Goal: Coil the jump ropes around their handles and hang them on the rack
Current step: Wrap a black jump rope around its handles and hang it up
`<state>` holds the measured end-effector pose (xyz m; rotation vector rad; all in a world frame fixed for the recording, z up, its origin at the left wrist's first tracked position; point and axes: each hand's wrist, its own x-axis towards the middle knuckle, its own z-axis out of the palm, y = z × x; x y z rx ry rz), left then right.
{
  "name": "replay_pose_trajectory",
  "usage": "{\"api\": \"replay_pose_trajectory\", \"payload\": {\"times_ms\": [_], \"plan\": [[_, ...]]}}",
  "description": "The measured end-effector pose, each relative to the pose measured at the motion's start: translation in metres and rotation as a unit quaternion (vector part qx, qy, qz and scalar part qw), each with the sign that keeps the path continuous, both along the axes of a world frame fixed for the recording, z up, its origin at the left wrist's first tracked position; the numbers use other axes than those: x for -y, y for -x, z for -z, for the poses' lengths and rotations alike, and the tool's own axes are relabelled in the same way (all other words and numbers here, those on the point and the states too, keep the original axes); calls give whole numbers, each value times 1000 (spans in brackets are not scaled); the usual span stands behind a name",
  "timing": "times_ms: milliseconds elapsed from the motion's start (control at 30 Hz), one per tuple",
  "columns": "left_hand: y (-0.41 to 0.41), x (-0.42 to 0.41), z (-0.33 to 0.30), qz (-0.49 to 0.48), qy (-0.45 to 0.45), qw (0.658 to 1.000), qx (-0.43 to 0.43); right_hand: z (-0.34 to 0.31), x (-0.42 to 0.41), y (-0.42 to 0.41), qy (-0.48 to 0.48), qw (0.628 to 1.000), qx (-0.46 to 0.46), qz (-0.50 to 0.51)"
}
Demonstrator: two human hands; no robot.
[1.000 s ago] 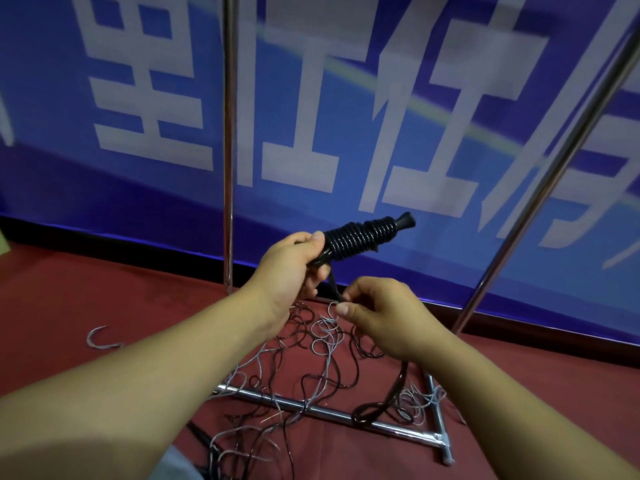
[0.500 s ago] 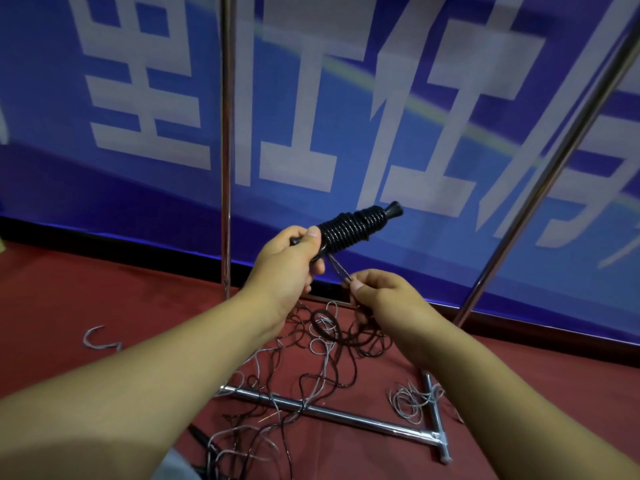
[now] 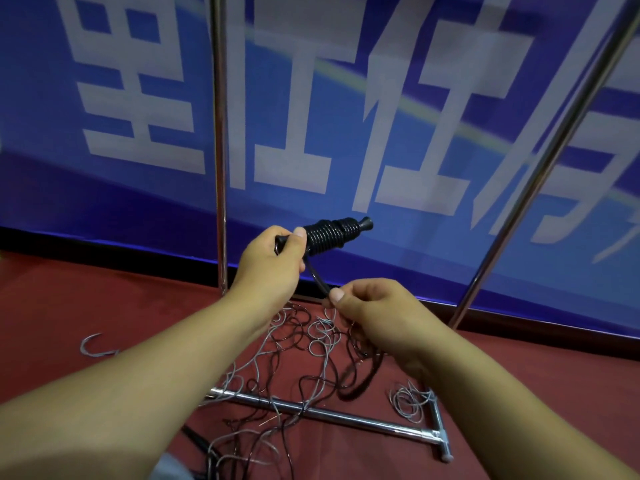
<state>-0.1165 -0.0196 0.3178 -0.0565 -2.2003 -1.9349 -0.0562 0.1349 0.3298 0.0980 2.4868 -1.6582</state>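
A person's left hand [image 3: 268,263] grips the near end of a black jump-rope handle [image 3: 332,233], fingers curled round it and thumb laid along the wound coils, holding it in the air just right of the rack's [image 3: 219,168] left upright pole. The right hand [image 3: 375,315], lower and to the right of the handle, pinches the black rope [image 3: 317,275] between thumb and forefinger, a short taut run leading up to the coil. Below the handle, loose black and grey cord [image 3: 298,348] lies tangled on the red floor [image 3: 104,299] and across the rack's base bar [image 3: 332,415], and a grey hook [image 3: 91,348] sits well to its left. The winding looks well along, though rope remains to take up. The risk appears to lie in that tangle: the trailing length could snag on the base bar or drag a grey cord into the coil, and slack at the pinch could let the outer turns spring loose.
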Motion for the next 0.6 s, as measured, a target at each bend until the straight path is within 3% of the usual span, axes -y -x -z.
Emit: {"api": "replay_pose_trajectory", "payload": {"times_ms": [400, 600], "plan": [[8, 10, 8, -3, 154, 987, -45, -10, -3, -18, -16, 998, 20, -63], [13, 19, 13, -10, 207, 978, -36, -9, -9, -22, -27, 999, -6, -31]]}}
